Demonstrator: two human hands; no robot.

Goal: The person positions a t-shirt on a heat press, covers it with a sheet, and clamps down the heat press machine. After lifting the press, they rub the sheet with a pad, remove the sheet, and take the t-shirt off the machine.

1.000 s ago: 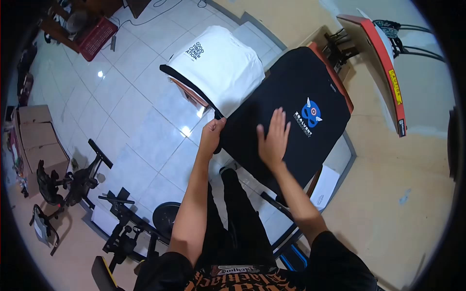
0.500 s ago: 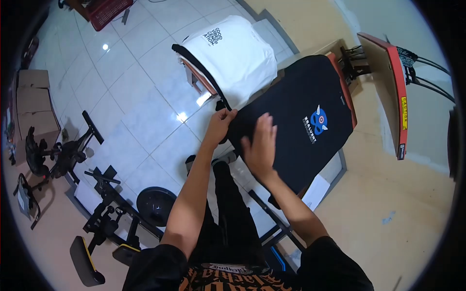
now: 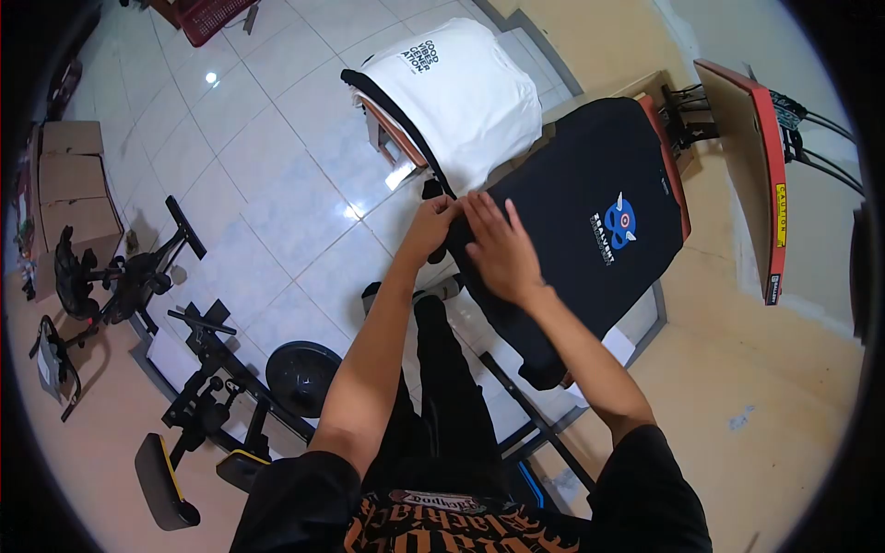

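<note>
A black T-shirt (image 3: 553,212) with a blue mask print lies spread on an orange-edged surface. At its near left corner my left hand (image 3: 431,229) pinches the black cloth. My right hand (image 3: 502,247) rests on the shirt just beside it, palm down and fingers stretched out, the fingertips close to my left hand. Beyond my left hand, a white T-shirt (image 3: 470,101) with black lettering is laid over a second support, with a black band along its left edge.
A red-edged board (image 3: 772,184) stands against the wall at the right. Exercise equipment (image 3: 207,396) with a round black disc (image 3: 302,378) is at the lower left. Cardboard boxes (image 3: 78,175) are at the far left, and a red crate (image 3: 207,18) is at the top.
My right hand has slid left over the black shirt to beside my left hand. Near the lower corner, the black cloth now hangs differently over the edge. The view has shifted.
</note>
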